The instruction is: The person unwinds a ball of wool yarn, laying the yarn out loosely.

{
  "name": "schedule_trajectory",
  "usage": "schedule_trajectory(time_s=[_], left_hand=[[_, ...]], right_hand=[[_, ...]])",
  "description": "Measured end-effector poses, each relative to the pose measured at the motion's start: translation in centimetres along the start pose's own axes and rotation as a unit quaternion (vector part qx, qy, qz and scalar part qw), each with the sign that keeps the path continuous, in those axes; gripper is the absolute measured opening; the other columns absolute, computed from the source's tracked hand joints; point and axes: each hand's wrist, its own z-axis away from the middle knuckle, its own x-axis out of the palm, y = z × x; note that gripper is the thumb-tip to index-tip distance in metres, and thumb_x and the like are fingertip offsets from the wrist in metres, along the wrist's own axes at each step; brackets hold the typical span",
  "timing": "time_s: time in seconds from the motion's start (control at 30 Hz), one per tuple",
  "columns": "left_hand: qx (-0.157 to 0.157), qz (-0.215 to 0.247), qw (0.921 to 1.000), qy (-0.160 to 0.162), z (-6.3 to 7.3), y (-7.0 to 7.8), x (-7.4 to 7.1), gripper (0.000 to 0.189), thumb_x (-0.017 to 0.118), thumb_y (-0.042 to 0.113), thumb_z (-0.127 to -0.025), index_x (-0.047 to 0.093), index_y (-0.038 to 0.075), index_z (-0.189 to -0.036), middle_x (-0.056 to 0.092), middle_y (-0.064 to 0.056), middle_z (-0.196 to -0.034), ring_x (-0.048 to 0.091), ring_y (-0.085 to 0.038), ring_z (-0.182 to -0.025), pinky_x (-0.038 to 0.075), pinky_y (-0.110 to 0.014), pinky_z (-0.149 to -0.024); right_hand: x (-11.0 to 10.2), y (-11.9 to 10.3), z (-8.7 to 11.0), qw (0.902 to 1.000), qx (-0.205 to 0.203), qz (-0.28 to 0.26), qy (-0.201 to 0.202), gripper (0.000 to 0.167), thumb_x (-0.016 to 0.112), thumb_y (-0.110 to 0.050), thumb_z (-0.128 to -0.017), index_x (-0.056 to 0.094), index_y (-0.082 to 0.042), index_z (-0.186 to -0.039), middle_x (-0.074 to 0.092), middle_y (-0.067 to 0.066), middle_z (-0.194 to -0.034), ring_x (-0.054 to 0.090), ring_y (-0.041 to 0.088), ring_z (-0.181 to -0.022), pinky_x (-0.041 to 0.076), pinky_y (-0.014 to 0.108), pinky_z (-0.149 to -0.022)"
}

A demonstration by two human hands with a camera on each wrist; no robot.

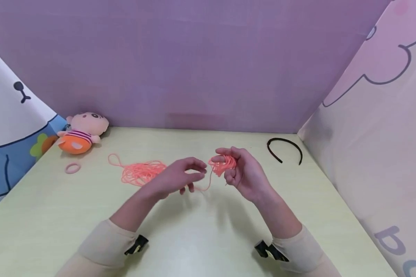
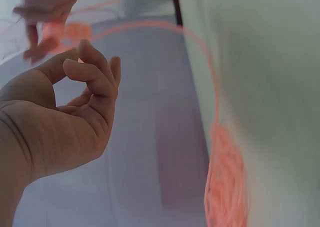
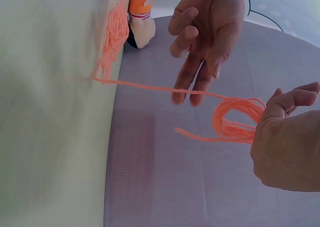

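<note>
A small looped coil of coral-orange cord [image 1: 223, 166] hangs on my right hand [image 1: 247, 174], which holds it around the fingers. In the right wrist view the coil [image 3: 235, 119] shows a round opening, and a loose cord end sticks out below it. A single strand [image 3: 145, 87] runs from the coil to a larger loose bundle of the same cord [image 1: 140, 173] lying on the table. My left hand [image 1: 176, 175] is raised between bundle and coil. Its fingers are relaxed and partly extended beside the strand; whether they touch it I cannot tell.
A plush toy [image 1: 81, 132] in orange and stripes sits at the back left, with a pink ring [image 1: 72, 168] in front of it. A black headband [image 1: 286, 142] lies at the back right. Fabric walls [image 1: 194, 69] enclose the pale table [image 1: 201, 246] at back and sides.
</note>
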Motion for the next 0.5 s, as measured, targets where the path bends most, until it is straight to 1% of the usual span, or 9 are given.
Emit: schedule_trajectory(time_s=[0.07, 0.1, 0.17, 0.23, 0.33, 0.5], left_hand=[[0.002, 0.004, 0.9999, -0.011, -0.3, 0.0, 0.8, 0.033, 0.069, 0.023, -0.098, 0.063, 0.014, -0.129, 0.063, -0.006, -0.128, 0.065, -0.025, -0.064, 0.044, -0.029, -0.048], [0.003, 0.005, 0.9999, -0.015, -0.4, 0.1, 1.2, 0.033, 0.07, 0.024, -0.098, 0.064, 0.013, -0.128, 0.064, -0.006, -0.125, 0.064, -0.025, -0.063, 0.044, -0.028, -0.047], [0.003, 0.005, 0.9997, -0.023, -0.5, 0.3, 1.6, 0.028, 0.07, 0.024, -0.097, 0.067, 0.012, -0.122, 0.068, -0.006, -0.117, 0.063, -0.024, -0.061, 0.043, -0.027, -0.047], [0.008, -0.002, 0.9997, -0.022, -0.7, 0.5, 1.6, 0.021, 0.069, 0.023, -0.098, 0.069, 0.01, -0.114, 0.071, -0.007, -0.107, 0.061, -0.022, -0.058, 0.042, -0.026, -0.047], [0.009, -0.008, 0.9999, -0.002, -0.7, 0.4, 1.0, 0.015, 0.068, 0.022, -0.099, 0.071, 0.009, -0.107, 0.073, -0.009, -0.097, 0.059, -0.018, -0.056, 0.04, -0.026, -0.048], [-0.007, 0.002, 0.9985, 0.054, 0.0, 0.4, -1.1, 0.017, 0.067, 0.023, -0.1, 0.072, 0.008, -0.107, 0.073, -0.008, -0.095, 0.058, -0.019, -0.058, 0.041, -0.027, -0.049]], right_hand=[[0.0, 0.0, 0.0, 1.0, -0.001, 0.001, -0.002, 0.038, 0.032, -0.027, -0.11, 0.053, -0.001, -0.128, 0.07, 0.006, -0.104, 0.052, 0.008, -0.05, 0.042, 0.016, -0.049], [0.0, 0.0, 0.0, 1.0, -0.002, 0.004, -0.003, 0.039, 0.031, -0.027, -0.11, 0.052, 0.0, -0.129, 0.07, 0.006, -0.106, 0.052, 0.008, -0.05, 0.043, 0.016, -0.049], [0.0, 0.0, 0.1, 1.0, -0.003, 0.005, -0.002, 0.041, 0.031, -0.027, -0.11, 0.05, 0.001, -0.132, 0.069, 0.007, -0.11, 0.052, 0.008, -0.05, 0.043, 0.016, -0.048], [0.0, -0.1, 0.1, 1.0, -0.004, 0.007, -0.001, 0.043, 0.03, -0.027, -0.11, 0.048, 0.003, -0.136, 0.069, 0.008, -0.113, 0.053, 0.007, -0.05, 0.044, 0.016, -0.048], [-0.1, -0.1, 0.1, 0.9999, -0.006, 0.014, 0.001, 0.044, 0.03, -0.027, -0.111, 0.047, 0.004, -0.138, 0.068, 0.009, -0.116, 0.052, 0.007, -0.049, 0.044, 0.017, -0.048], [-0.1, -0.2, -0.1, 0.9993, -0.005, 0.036, 0.007, 0.044, 0.031, -0.028, -0.111, 0.052, 0.002, -0.135, 0.069, 0.011, -0.121, 0.051, 0.008, -0.047, 0.039, 0.018, -0.046]])
